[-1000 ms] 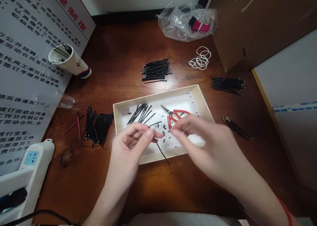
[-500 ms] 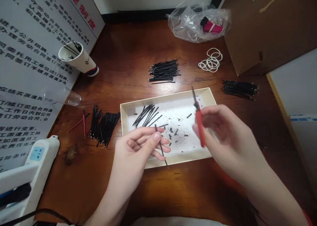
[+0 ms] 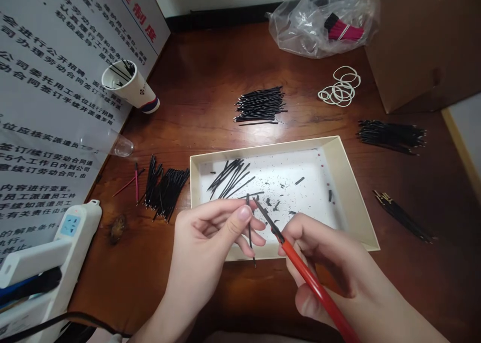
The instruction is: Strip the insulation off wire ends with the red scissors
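Note:
My left hand (image 3: 218,232) pinches a short black wire (image 3: 250,235) between thumb and index finger, over the shallow cream box (image 3: 358,210). The wire stands nearly upright, its lower end showing beneath the fingers. My right hand (image 3: 330,268) is closed around red-handled pliers (image 3: 300,263) with long, narrow dark jaws. Their tip points up and left, close to the wire's upper end; whether they touch I cannot tell. In the box lie loose black wires (image 3: 229,177) and small black scraps (image 3: 276,205).
Bundles of black wires lie behind the box (image 3: 260,105), left of it (image 3: 167,190) and to its right (image 3: 391,136). A paper cup (image 3: 131,84), white rubber bands (image 3: 341,91), a plastic bag (image 3: 300,29) and a power strip (image 3: 73,232) surround the work area.
My right hand has come lower, and the pliers have tilted from nearly upright to pointing left at the wire. The left hand still pinches the wire. The view has shifted slightly.

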A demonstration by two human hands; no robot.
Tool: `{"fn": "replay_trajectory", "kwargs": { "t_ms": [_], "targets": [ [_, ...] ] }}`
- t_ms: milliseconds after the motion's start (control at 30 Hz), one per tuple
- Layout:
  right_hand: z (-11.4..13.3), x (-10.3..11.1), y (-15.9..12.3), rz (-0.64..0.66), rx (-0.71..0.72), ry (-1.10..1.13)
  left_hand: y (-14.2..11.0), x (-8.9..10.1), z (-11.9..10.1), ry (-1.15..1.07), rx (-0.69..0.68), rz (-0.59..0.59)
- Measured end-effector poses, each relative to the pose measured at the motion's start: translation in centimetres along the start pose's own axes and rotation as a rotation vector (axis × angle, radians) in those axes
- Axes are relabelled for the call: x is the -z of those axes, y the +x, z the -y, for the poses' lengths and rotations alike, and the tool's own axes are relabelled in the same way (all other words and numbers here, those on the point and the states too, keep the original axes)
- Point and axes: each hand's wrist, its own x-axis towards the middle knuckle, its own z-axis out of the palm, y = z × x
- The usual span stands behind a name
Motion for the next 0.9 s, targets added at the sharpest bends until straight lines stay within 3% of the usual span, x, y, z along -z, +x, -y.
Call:
{"fn": "replay_trajectory", "kwargs": {
  "t_ms": [300, 633, 900],
  "targets": [
    [0.5, -0.3, -0.1, -0.044, -0.059, 0.080, 0.0, -0.1, -0.2, -0.004, -0.008, -0.001],
    [0.1, -0.2, 0.1, -0.026, -0.023, 0.043, -0.1, -0.1, -0.3, 0.062, -0.046, -0.016],
    [-0.9, 0.5, -0.3, 0.067, 0.005, 0.099, -0.7, -0.3, -0.5, 0.093, -0.073, -0.023]
  ]
}}
